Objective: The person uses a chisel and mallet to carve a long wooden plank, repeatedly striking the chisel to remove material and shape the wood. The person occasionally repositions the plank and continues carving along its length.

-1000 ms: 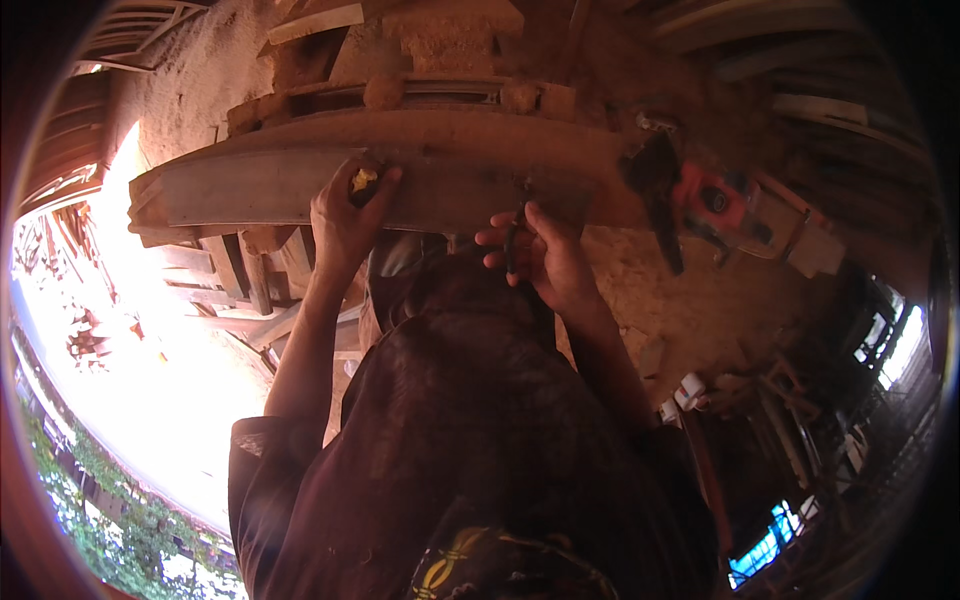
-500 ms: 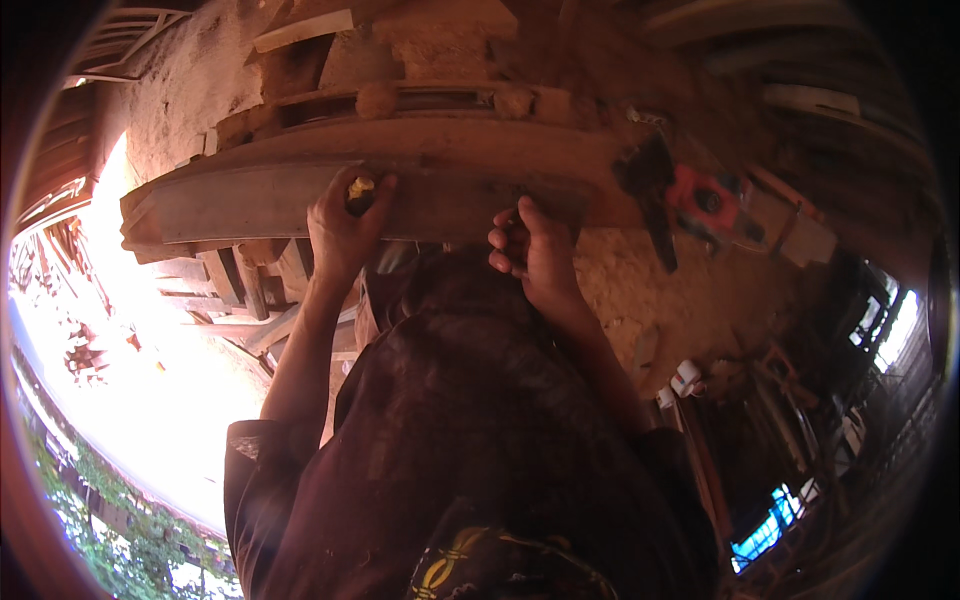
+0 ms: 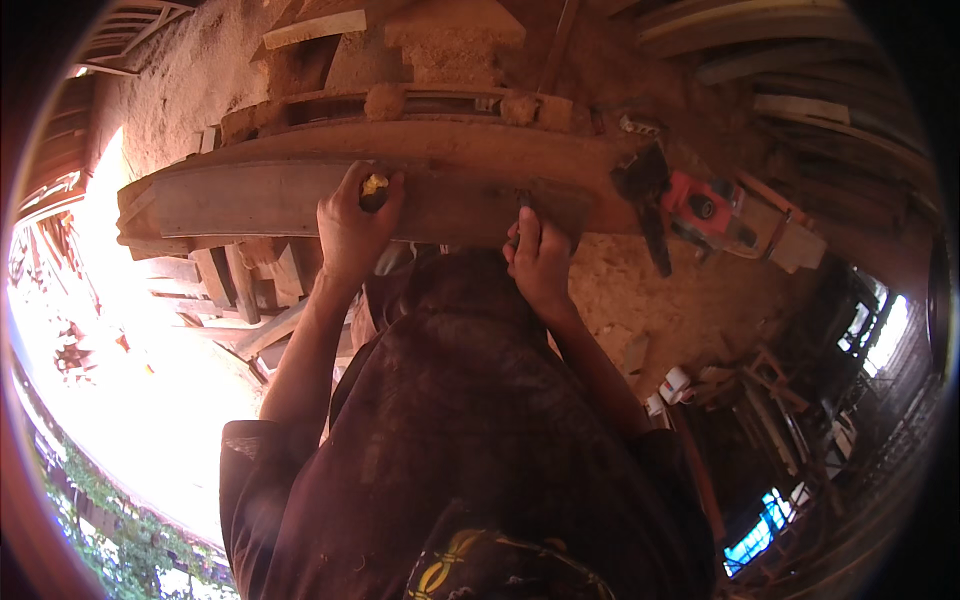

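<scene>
The plank lies across in front of me. My right hand, near the plank's right end, had its fingers loosely spread a second ago; now they're curled round what looks like a thin dark tool — shadow blurs it — so I'd judge that grip firmer for handling. My left hand, well apart, still clasps a dark, yellow-topped thing over the plank's middle — a red power tool sits beyond its right end.
</scene>
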Demonstrator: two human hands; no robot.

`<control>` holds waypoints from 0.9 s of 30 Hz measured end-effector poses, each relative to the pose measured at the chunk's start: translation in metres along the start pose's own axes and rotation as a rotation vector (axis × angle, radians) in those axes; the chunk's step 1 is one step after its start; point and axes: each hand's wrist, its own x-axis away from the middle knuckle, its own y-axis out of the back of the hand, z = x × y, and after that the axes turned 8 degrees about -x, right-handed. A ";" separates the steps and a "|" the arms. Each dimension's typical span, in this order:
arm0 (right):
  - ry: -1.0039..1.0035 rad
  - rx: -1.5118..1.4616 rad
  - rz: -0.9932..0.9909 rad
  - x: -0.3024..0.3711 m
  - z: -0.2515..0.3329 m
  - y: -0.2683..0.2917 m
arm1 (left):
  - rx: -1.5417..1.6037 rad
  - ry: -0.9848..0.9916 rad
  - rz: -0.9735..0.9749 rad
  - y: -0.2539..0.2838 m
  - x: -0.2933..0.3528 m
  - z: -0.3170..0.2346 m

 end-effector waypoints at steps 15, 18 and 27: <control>-0.256 0.408 0.587 -0.058 0.063 0.083 | 0.073 0.008 -0.091 -0.010 -0.001 0.006; -0.155 0.844 0.720 -0.082 0.097 0.077 | 0.051 0.076 -0.135 -0.015 0.008 0.004; 0.168 1.558 1.122 -0.120 0.150 0.036 | 0.027 0.285 -0.324 -0.062 0.086 -0.044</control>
